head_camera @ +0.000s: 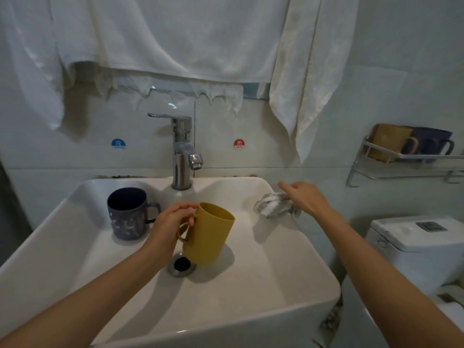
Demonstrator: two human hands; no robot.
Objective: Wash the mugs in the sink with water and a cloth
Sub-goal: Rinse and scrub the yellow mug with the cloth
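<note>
A mustard-yellow mug (209, 234) is tilted over the drain (181, 264) of the white sink (288, 280). My left hand (170, 222) grips it by the handle. A dark blue mug (127, 213) stands upright in the sink's back left corner, apart from my hand. On the sink's right rim lies a crumpled grey-white cloth (272, 204), and my right hand (305, 197) rests on it with fingers curled over its right side. The chrome tap (182, 149) rises behind the basin, and no water shows at its spout.
White towels (175, 36) hang on the wall above the tap. A metal wall shelf (406, 162) at the right holds a tan mug (389, 141) and a blue mug (431, 143). A white toilet tank (411, 237) stands right of the sink.
</note>
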